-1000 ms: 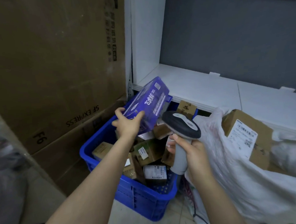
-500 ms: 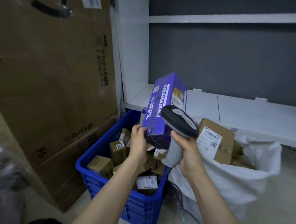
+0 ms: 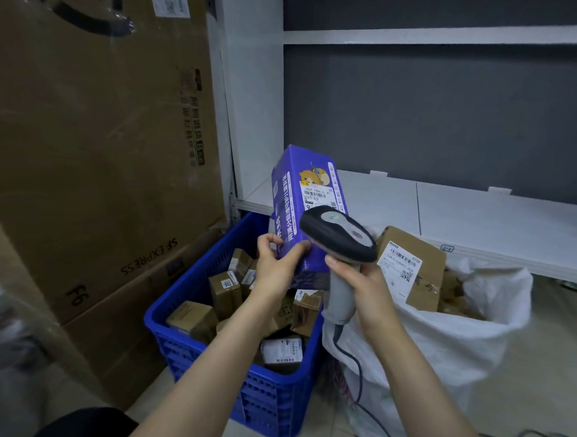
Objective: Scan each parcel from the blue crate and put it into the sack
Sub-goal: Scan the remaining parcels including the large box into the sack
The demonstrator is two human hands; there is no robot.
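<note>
Above the blue crate [image 3: 273,403], the left hand [image 3: 276,269] grips the lower end of the purple parcel [image 3: 307,197], which stands almost upright, its label [image 3: 317,195] on the upper part. The right hand [image 3: 361,284] is closed round the scanner [image 3: 338,235] handle; the scanner's head sits just below the label. The open sack [image 3: 454,343] lies to the right.

Raised left hand [image 3: 275,269] and right hand [image 3: 364,283] (both gripping).
</note>
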